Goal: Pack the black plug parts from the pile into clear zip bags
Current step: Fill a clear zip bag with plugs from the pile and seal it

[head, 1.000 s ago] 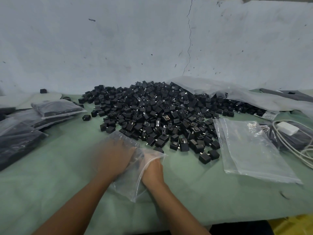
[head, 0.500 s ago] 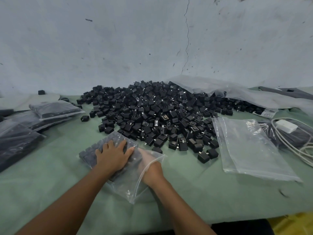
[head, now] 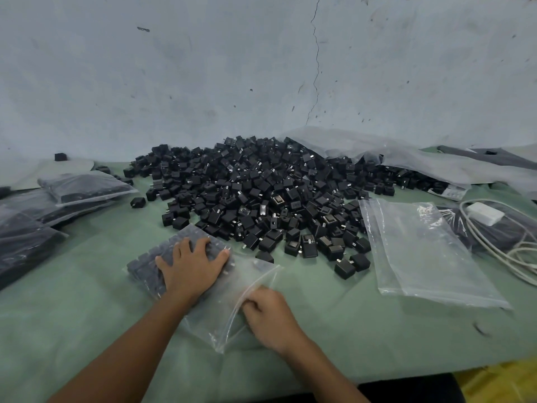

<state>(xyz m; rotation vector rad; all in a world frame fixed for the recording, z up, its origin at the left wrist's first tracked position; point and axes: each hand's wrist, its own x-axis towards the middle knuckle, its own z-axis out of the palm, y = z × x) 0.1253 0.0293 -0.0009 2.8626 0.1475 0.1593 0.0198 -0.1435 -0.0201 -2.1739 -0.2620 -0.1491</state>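
Beside one heap of black cubic plug parts (head: 261, 193), one clear plastic zip bag (head: 216, 312) is pressed by the flat left hand (head: 191, 269) and pinched by the right hand (head: 270, 318).

Left grip (head: 193, 267) lies flat on the zip bag (head: 220, 315) on the near side of the pile (head: 261, 193), so the plug parts (head: 148, 266) under the palm are hidden. Right grip (head: 268, 318), also near side of pile, is a bit blurred. Its fingertips curl under at the bag mouth, so can't tell how much zip strip they pinch. Both forearms (head: 122, 350) cut off by btm edge. Left of pile, packed bags (head: 26, 237) run off the frame; contents just a dark mass thru plastic. Right of pile:
- plastic sheet (head: 392, 158) covers some parts, no. underneath unknown
- label (head: 454, 193) too small to read
- cable (head: 494, 248) cut by edge
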